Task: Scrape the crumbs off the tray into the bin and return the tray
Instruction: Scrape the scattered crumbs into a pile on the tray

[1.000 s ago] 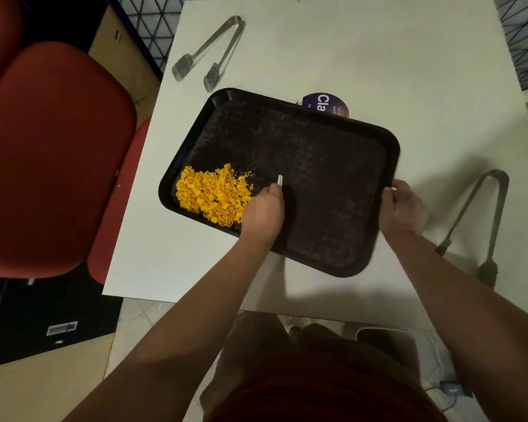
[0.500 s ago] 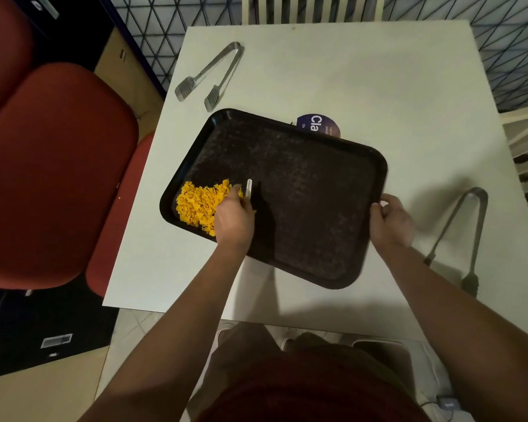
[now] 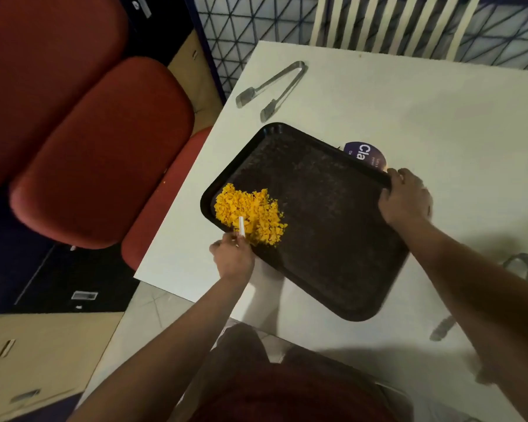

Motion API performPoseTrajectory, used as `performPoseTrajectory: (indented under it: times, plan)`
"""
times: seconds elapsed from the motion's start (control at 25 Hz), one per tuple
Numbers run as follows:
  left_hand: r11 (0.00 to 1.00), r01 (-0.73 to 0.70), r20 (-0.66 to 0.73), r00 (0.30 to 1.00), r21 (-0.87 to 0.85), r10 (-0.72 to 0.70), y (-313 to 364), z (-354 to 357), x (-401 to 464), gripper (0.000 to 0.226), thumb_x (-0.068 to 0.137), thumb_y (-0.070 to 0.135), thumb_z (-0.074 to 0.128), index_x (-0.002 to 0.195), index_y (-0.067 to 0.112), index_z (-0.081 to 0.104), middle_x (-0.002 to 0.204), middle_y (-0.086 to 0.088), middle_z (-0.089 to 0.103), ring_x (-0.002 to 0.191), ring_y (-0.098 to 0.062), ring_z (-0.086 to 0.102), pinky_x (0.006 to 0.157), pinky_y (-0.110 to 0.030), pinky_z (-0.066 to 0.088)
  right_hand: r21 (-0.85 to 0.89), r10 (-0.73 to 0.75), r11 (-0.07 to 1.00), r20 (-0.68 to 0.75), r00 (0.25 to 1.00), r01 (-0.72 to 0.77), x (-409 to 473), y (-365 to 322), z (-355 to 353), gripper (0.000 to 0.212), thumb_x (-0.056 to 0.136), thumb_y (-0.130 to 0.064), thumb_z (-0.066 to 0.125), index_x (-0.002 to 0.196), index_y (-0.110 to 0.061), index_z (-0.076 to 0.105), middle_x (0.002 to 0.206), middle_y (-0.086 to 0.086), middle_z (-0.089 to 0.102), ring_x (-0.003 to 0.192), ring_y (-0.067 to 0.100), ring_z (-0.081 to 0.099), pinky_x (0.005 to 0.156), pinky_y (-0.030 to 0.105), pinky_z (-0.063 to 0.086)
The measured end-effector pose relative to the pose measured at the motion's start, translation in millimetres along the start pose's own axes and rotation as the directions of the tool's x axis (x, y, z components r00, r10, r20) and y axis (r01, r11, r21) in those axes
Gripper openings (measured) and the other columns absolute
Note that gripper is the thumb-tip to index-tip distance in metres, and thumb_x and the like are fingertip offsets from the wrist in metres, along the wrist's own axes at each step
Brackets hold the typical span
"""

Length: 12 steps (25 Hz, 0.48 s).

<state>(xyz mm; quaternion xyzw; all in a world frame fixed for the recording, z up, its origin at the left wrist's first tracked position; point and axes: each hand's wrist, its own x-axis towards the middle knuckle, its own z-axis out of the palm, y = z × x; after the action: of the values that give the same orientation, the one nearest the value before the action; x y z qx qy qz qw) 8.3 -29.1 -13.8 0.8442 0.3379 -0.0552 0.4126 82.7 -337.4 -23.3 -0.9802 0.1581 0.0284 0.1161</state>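
A black tray (image 3: 326, 226) lies askew on the white table (image 3: 424, 111). A heap of orange crumbs (image 3: 250, 211) sits in the tray's left corner, close to the table's left edge. My left hand (image 3: 233, 257) is at the tray's near-left rim, closed on a small white scraper (image 3: 241, 226) whose tip stands in the crumbs. My right hand (image 3: 405, 199) grips the tray's far-right rim. No bin is in view.
Metal tongs (image 3: 271, 86) lie at the table's far left. A second pair of tongs (image 3: 518, 266) is partly hidden by my right arm. A dark round label (image 3: 366, 153) pokes out behind the tray. Red chairs (image 3: 98, 153) stand left of the table.
The tray has turned clockwise and my right hand has shifted to its far corner. My left hand has drawn the scraper back through the crumbs to the near-left rim.
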Motion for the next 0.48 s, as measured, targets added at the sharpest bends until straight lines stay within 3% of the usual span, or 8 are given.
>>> performPoseTrajectory:
  times: [0.16,0.32,0.48]
  plan:
    - [0.988,0.104,0.163,0.983,-0.114,-0.085,-12,10,-9,0.017,0.093,0.020,0.040,0.097,0.013,0.055,0.099,-0.020,0.062,0.094,-0.038,0.060,0.084,-0.046,0.052,-0.098,0.008,0.995,0.077,0.997,0.000,15,-4,16,0.052,0.093,-0.016,0.041,0.144,-0.013,0.029,0.140,0.018,0.039,0.128,0.039,0.035,0.106,0.052,0.025]
    - [0.952,0.215,0.116,0.974,-0.220,-0.193,-8,11,-11,0.017,0.094,0.018,0.037,0.104,0.013,0.050,0.087,-0.010,0.054,0.091,-0.037,0.061,0.082,-0.050,0.053,-0.135,0.059,0.990,0.084,0.995,-0.048,20,-5,13,0.043,0.095,-0.016,0.040,0.138,-0.009,0.037,0.133,0.022,0.044,0.122,0.042,0.040,0.103,0.053,0.031]
    - [0.938,0.225,0.054,0.974,-0.262,-0.219,-8,7,-8,0.019,0.097,0.020,0.035,0.108,0.011,0.048,0.087,-0.010,0.053,0.089,-0.037,0.062,0.081,-0.050,0.054,-0.032,0.103,0.994,0.071,0.992,-0.101,10,0,14,0.037,0.096,-0.027,0.042,0.125,-0.005,0.048,0.122,0.022,0.052,0.115,0.042,0.047,0.096,0.051,0.037]
